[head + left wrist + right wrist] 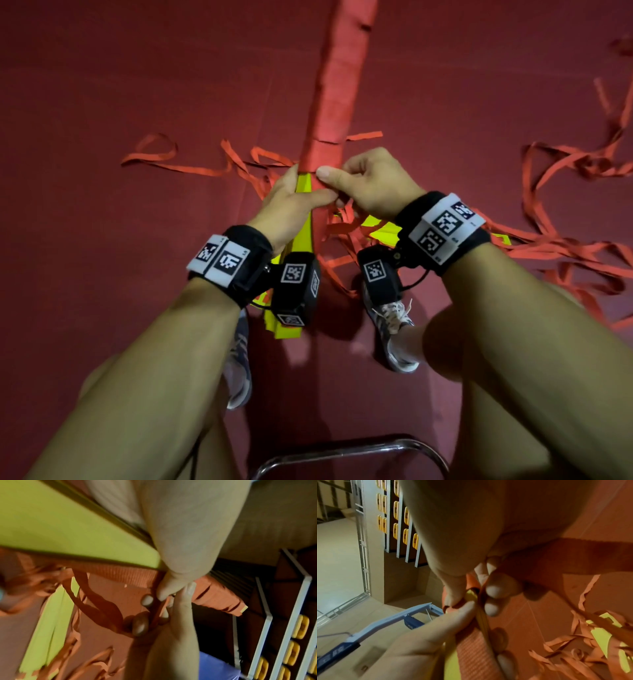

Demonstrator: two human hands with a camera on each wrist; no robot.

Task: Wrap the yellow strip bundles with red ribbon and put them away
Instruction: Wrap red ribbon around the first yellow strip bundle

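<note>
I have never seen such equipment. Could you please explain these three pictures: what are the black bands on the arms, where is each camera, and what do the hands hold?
There is no machine here: a person works with bare hands. The large picture comes from a camera on the head, looking down. The other two come from small cameras hanging under the black wristbands, looking along the fingers. The left hand grips a long yellow strip bundle, mostly wrapped in red. The right hand pinches the red ribbon at the wrapping's edge. Loose ribbons and more yellow strips lie on the red floor.
</note>
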